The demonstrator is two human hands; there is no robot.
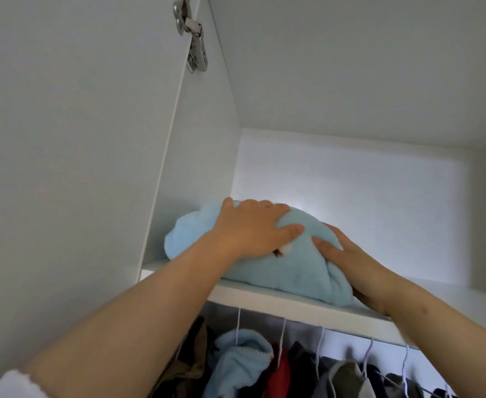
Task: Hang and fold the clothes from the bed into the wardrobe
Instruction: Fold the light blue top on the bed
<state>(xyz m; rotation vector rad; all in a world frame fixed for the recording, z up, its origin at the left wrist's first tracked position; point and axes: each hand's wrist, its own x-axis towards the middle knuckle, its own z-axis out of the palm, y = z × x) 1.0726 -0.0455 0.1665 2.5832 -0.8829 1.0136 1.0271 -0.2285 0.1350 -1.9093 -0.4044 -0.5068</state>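
A folded light-blue fleece garment [264, 280] lies on the wardrobe's top shelf [307, 304], toward the shelf's left end. Its front bulges just over the shelf's front edge, so it does not look fully seated. The left hand [253, 228] lies flat on top of the bundle with its fingers spread. It is pressing rather than gripping, most likely to squash the springy pile down and keep the fold from opening. The right hand [351, 259] wraps round the bundle's right end, with the thumb on the front face, the fingers going over toward the back and the heel resting on the shelf. That hold looks meant to tuck the loose end in and guide the bundle deeper. Both arms reach up to the shelf from below, and a white cuff [12, 383] shows on the left arm. Under the shelf hang garments on thin white hangers [282, 331], among them another light-blue fleece [236, 366] and a red piece [279, 374], so hanging seems well along. High above the shelf's left end, a metal hinge [191, 38] joins the open door to the side wall.
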